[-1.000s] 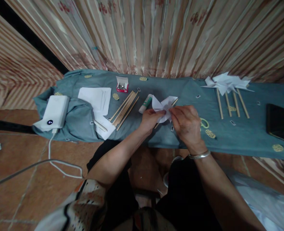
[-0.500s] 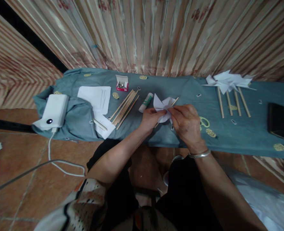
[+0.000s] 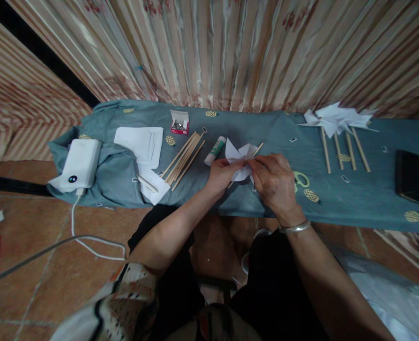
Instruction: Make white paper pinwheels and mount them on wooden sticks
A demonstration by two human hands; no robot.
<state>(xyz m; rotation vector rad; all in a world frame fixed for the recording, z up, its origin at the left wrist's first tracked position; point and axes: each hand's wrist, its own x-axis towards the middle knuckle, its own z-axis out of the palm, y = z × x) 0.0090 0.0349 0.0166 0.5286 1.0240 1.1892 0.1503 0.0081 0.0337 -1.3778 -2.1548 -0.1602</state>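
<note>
A folded white paper pinwheel (image 3: 241,151) is between my two hands, close to the front edge of the cloth-covered table. My left hand (image 3: 223,175) grips its left side, thumb stretched over the centre. From the right, my right hand (image 3: 271,180) pinches the paper near the middle. Behind the paper runs a thin wooden stick (image 3: 259,149), its two ends showing at upper right and lower left. Fingers hide where stick and paper meet. Just left of the pinwheel lies a glue stick (image 3: 215,150).
Left of my hands lie several wooden sticks (image 3: 184,161), a red box of metal pins (image 3: 179,124), white paper sheets (image 3: 138,142) and a white power bank (image 3: 81,163). To the right are scissors (image 3: 302,180), several pinwheels on sticks (image 3: 337,118) and a black phone (image 3: 414,177).
My left thumb has shifted slightly right across the pinwheel's centre, closer to the right fingertips. Both hands keep their hold, and the things on the table stay where they were.
</note>
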